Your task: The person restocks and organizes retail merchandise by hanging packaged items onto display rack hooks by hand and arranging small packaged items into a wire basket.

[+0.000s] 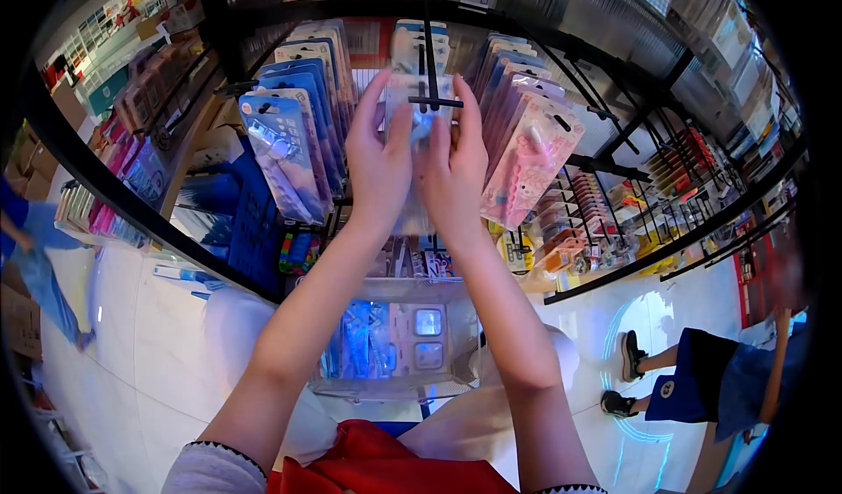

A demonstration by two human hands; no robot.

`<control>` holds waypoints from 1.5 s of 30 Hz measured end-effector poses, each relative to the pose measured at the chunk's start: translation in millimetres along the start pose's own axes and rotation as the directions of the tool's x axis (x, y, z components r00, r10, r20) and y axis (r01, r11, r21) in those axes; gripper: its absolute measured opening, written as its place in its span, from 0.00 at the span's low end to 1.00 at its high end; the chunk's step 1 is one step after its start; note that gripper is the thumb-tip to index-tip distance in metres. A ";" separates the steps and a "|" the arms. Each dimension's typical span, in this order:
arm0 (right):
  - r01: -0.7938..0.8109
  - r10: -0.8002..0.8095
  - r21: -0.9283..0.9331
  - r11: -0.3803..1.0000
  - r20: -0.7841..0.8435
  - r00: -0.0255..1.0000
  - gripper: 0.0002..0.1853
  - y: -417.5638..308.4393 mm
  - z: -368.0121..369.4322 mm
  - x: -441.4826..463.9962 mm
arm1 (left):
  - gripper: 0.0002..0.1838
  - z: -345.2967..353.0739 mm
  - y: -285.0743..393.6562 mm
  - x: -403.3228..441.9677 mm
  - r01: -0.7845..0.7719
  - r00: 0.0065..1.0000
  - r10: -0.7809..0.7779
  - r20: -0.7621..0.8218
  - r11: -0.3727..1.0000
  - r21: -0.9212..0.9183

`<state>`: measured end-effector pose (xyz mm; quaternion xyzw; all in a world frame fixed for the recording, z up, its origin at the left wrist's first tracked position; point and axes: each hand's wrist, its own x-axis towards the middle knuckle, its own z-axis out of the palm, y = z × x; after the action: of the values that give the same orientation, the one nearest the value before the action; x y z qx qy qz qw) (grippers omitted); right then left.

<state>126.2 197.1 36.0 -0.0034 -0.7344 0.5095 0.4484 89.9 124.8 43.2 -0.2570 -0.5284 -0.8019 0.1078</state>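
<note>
Between blue packs (286, 153) at left and pink packs (530, 159) at right, the left hand (379, 162) and right hand (455, 166) pinched a clear pack (420, 126) between fingers and thumbs at the black hook (436, 103).

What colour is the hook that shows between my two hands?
Black; the hook shows best in the head view.

On the pale floor (140, 336), a person (745, 389) in black shoes (630, 355) stands at right, another person (54, 283) at far left.
</note>
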 end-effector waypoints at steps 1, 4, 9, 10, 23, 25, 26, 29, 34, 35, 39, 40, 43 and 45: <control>0.005 -0.005 -0.026 1.000 0.003 1.000 0.23 3.8 2.7 5.7 | 0.21 4.1 -10.1 7.7 -0.097 0.995 0.098 -0.024 0.995 0.034; 0.152 -0.154 -0.143 0.978 -0.007 0.988 0.27 18.6 12.5 24.7 | 0.20 9.5 -34.4 32.5 -0.174 0.983 0.177 -0.044 0.982 0.073; 0.100 -0.101 -0.205 0.974 0.003 0.995 0.30 44.5 25.6 50.5 | 0.20 21.6 -49.9 66.9 -0.192 0.978 0.192 -0.087 0.981 0.010; 0.063 -0.063 -0.188 0.980 0.007 0.998 0.30 47.6 27.3 51.6 | 0.20 22.8 -51.1 69.6 -0.197 0.974 0.196 -0.111 0.980 0.004; 0.252 -0.154 -0.139 0.958 0.490 0.858 0.32 26.7 -25.9 -157.1 | 0.24 -100.8 -12.3 -99.9 -0.190 0.720 -0.221 0.658 0.849 0.493; -0.028 0.106 -0.139 0.990 0.596 0.796 0.32 31.6 -21.9 -193.3 | 0.22 -125.5 -12.7 -109.6 -0.354 0.607 -0.308 0.732 0.720 0.597; -0.206 0.294 -0.210 0.956 0.634 0.715 0.32 33.3 -17.8 -209.0 | 0.21 -136.4 -18.2 -111.0 -0.456 0.552 -0.309 0.775 0.666 0.590; -0.421 0.611 -0.443 0.792 0.599 0.518 0.36 92.0 6.0 -289.9 | 0.16 -161.6 -37.0 -113.1 -0.632 0.457 -0.303 0.836 0.552 0.545; -0.489 0.844 -0.703 0.517 0.323 0.428 0.44 115.1 85.7 -350.1 | 0.16 -180.4 -37.9 -104.5 -0.607 0.468 -0.399 0.788 0.503 0.616; -0.462 0.840 -0.728 0.507 0.297 0.455 0.44 109.5 96.3 -352.1 | 0.16 -181.3 -34.9 -103.6 -0.601 0.479 -0.413 0.775 0.490 0.632; -0.356 0.775 -0.802 0.480 0.197 0.601 0.40 77.7 123.9 -347.0 | 0.18 -182.5 -30.5 -100.6 -0.556 0.466 -0.443 0.766 0.527 0.643; -0.330 0.743 -0.813 0.480 0.177 0.646 0.38 76.3 127.3 -348.5 | 0.18 -181.8 -28.7 -100.1 -0.560 0.455 -0.459 0.763 0.519 0.646; -0.434 0.825 -0.775 0.459 0.192 0.531 0.36 87.9 128.6 -347.9 | 0.13 -187.8 -36.0 -104.7 -0.596 0.482 -0.371 0.793 0.524 0.608; -0.506 0.883 -0.757 0.413 0.197 0.426 0.32 96.2 121.6 -339.8 | 0.12 -188.7 -37.8 -105.4 -0.611 0.499 -0.325 0.803 0.525 0.592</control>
<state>205.3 -4.2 -268.5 -0.3140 -0.8690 0.3699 -0.0967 105.9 -40.1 -100.5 -0.5798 -0.7919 -0.1904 0.0208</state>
